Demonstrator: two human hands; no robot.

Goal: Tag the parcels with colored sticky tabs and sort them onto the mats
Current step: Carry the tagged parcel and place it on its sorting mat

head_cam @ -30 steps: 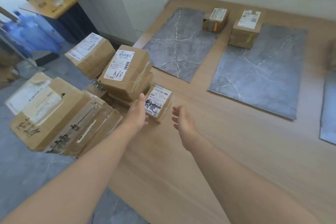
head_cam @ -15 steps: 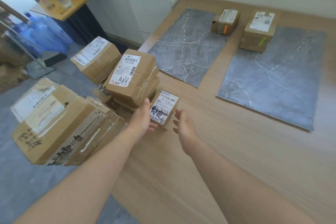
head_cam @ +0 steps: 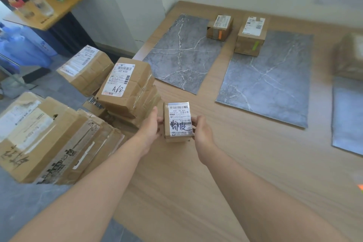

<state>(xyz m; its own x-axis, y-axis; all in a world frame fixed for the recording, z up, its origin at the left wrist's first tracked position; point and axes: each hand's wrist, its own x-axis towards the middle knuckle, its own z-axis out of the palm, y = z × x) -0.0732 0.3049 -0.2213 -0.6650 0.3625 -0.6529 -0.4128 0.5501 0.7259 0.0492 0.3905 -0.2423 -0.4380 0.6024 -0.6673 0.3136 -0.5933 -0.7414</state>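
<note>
The small parcel (head_cam: 177,122) is being held over the near-left part of the wooden table (head_cam: 196,182) (white label facing up). The left hand (head_cam: 150,127) is clasping its left side and the right hand (head_cam: 202,131) is curling around its right. A pile of parcels (head_cam: 125,84) is sitting just beside it. Farther off, an orange-tabbed parcel (head_cam: 219,27) is resting on the left mat (head_cam: 182,55), and a green-tabbed parcel (head_cam: 250,35) on the middle mat (head_cam: 269,78).
</note>
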